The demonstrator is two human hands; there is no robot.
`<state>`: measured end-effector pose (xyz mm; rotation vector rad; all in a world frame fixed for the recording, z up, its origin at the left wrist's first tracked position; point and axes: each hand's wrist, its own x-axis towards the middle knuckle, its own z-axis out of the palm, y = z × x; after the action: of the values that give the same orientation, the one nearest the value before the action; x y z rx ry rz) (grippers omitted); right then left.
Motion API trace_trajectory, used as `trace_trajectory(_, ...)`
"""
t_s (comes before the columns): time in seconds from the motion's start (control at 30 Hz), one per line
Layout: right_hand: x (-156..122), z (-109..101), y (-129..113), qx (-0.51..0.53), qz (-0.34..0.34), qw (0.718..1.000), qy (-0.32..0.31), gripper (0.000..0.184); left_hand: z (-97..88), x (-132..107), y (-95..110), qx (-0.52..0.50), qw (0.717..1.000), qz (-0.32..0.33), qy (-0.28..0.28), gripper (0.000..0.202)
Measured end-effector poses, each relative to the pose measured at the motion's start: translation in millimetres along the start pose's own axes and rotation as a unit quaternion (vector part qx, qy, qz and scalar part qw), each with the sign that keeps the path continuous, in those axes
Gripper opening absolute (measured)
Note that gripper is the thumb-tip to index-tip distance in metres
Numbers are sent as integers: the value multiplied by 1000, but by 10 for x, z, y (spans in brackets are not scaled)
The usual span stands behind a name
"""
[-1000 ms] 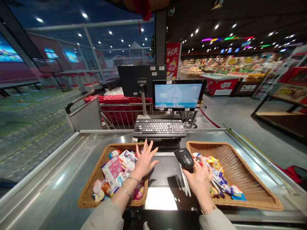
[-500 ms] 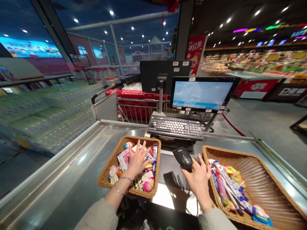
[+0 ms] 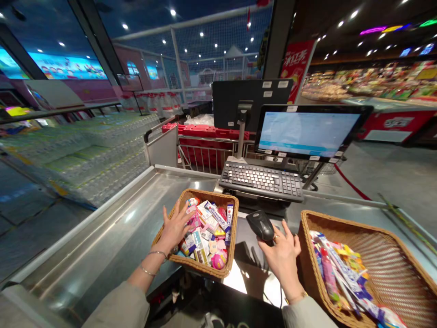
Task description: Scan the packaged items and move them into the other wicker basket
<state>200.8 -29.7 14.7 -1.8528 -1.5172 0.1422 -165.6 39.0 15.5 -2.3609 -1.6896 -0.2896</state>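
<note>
My left hand (image 3: pixel 173 228) is open, fingers spread, over the left side of a small wicker basket (image 3: pixel 235 232). Packaged sweets (image 3: pixel 210 221) fill that basket, with a pink round toy-like piece (image 3: pixel 219 259) at its near right corner. Whether my left fingertips touch any of the packets, I cannot tell. In my right hand (image 3: pixel 282 257) is a black barcode scanner (image 3: pixel 260 224), held between the two baskets with its head pointing up and left. To the right stands a larger wicker basket (image 3: pixel 392 259), where long wrapped sweets (image 3: pixel 344 273) lie along the left side.
Behind the baskets stand a black keyboard (image 3: pixel 261 180), a lit monitor (image 3: pixel 309 133) and a second screen (image 3: pixel 251 104) seen from behind. The metal counter (image 3: pixel 136 214) has a raised edge. Beyond it are a shopping cart (image 3: pixel 205 152) and stacked bottle packs (image 3: pixel 85 157).
My left hand has moved left from the middle of the small basket, uncovering more sweets. The camera view has turned slightly left. My right hand still holds the barcode scanner.
</note>
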Motion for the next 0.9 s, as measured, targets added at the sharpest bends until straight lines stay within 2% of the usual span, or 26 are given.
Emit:
trace_trajectory(0.17,-16,20,-36,4,-5,1000,1,30,-45,-60,-260,15,999,14,-25,47)
trace_trajectory(0.3,-19,42,-42,4,-11,1000,9,31,-60,-49,-387,9,998,47,-41,46)
trace_trajectory(0.6,-25,120,8,-2,-7,1000,14,30,82,89,-506,11,980,176,-91,43)
trace_trajectory(0.77,-31,126,37,-6,5,1000,22,33,155,140,-542,0,974,201,-102,42)
trace_trajectory(0.9,-37,98,20,-16,5,1000,24,33,184,178,-558,-21,973,204,-104,28)
